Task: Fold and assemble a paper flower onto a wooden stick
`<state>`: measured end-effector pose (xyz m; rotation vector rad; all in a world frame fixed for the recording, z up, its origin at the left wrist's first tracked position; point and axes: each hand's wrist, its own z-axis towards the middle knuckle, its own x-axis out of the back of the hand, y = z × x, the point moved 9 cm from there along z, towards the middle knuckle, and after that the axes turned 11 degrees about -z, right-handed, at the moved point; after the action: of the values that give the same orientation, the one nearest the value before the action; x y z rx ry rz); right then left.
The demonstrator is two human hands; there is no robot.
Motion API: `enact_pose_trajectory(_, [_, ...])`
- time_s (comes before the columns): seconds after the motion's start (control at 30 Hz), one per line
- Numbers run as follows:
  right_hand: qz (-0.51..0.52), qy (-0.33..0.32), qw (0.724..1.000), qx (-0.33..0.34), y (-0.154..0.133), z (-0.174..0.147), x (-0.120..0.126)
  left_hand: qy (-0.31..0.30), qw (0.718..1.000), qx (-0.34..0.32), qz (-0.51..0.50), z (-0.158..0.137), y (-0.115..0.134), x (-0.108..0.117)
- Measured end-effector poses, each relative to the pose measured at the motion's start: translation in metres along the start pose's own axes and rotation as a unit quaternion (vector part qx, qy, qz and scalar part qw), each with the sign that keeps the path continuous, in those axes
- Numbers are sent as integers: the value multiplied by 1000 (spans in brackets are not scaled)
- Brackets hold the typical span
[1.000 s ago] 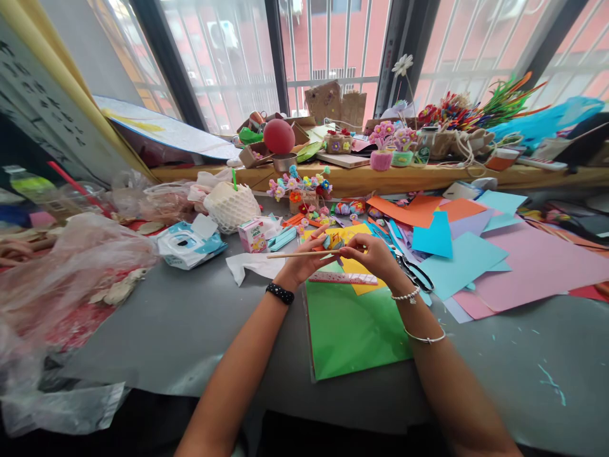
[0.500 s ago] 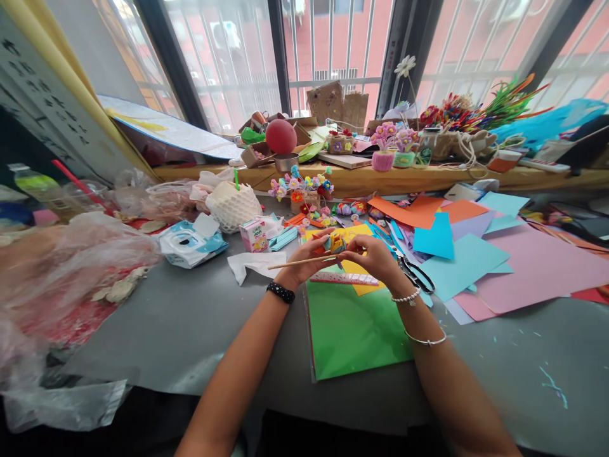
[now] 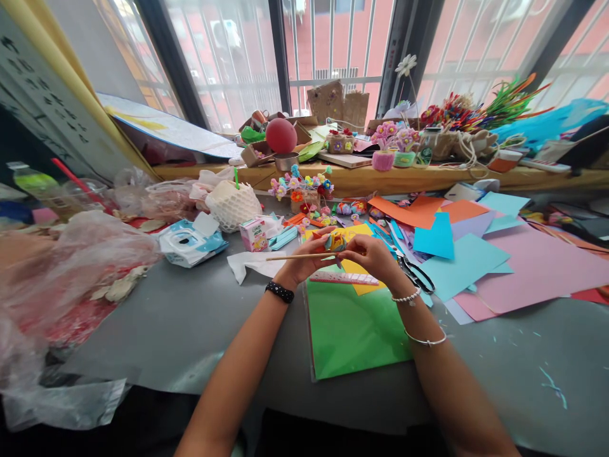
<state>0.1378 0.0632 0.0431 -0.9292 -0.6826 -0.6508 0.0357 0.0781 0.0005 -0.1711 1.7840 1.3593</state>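
Note:
A small folded paper piece (image 3: 337, 240) in yellow, blue and orange sits between my two hands above the yellow paper. My left hand (image 3: 304, 265) closes round it from the left. From the right, the bent fingers of my right hand (image 3: 373, 257) pinch at its edge, partly hiding it. A thin wooden stick (image 3: 295, 257) crosses in front of my left palm, its right end by my right fingertips; which fingers grip it is unclear. Below lie a pale patterned ruler (image 3: 340, 278) and a green paper sheet (image 3: 359, 336). Black-handled scissors (image 3: 416, 273) lie beside my right wrist.
Coloured paper sheets (image 3: 537, 273) spread over the right of the grey table (image 3: 190, 330). At left are a wet-wipe pack (image 3: 190, 242), a pink box (image 3: 254, 235) and plastic bags (image 3: 109, 254). Behind stands a pot of small craft flowers (image 3: 304, 202), before a cluttered windowsill.
The paper piece has turned slightly between my fingers, showing more yellow. The stick's left end has risen a little. Both arms stay nearly in place.

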Motion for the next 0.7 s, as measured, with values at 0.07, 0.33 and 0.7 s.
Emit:
enact_pose_trajectory(0.07, [-1, 15, 1000, 9, -3, 0, 3, -4, 1000, -4, -4, 0, 1, -1])
enact_pose_trajectory(0.33, [-21, 40, 999, 22, -7, -1, 6, -11, 1000, -8, -8, 0, 1, -2])
enact_pose_trajectory(0.7, [-23, 49, 998, 38, -10, -2, 9, -20, 999, -19, -23, -1, 5, -3])
